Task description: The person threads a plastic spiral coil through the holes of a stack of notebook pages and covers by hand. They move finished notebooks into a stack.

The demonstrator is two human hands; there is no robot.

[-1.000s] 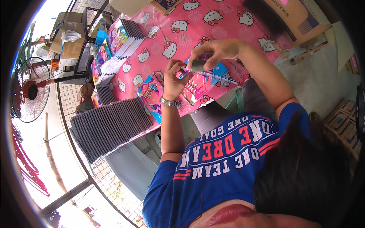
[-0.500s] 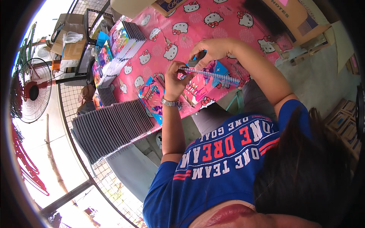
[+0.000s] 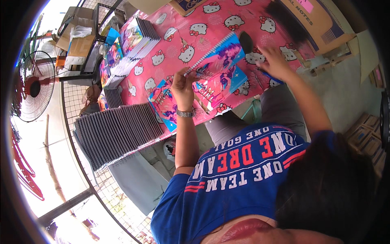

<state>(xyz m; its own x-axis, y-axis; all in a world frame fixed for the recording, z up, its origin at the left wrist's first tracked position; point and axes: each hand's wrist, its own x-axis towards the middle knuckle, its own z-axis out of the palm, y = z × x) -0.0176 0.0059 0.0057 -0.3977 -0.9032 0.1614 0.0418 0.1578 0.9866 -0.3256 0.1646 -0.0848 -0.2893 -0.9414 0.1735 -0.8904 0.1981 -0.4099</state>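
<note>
My left hand (image 3: 183,86), with a metal watch on its wrist, pinches the lower left end of a spiral notebook (image 3: 227,55). The notebook is tilted up off the table, its pink, purple and blue cover showing and its coil along the upper left edge. My right hand (image 3: 277,65) is apart from the notebook, at the table's right side, fingers spread. Just beneath it lies a blue thin item (image 3: 271,77), mostly hidden, its kind unclear. Beneath the raised notebook lie colourful printed covers (image 3: 213,91) and, further left, another cover (image 3: 164,101).
A long row of dark-coiled notebooks (image 3: 120,132) lines the table's near left edge. More notebook stacks (image 3: 136,44) stand at the far left. A dark oval object (image 3: 245,41) lies on the pink tablecloth (image 3: 199,42). Cardboard box (image 3: 321,24) at far right; fan (image 3: 35,86) at left.
My right hand has left the notebook and moved right, parting from the dark grey object it had by the coil. My left hand has tilted the notebook upward, turning its cover into view.
</note>
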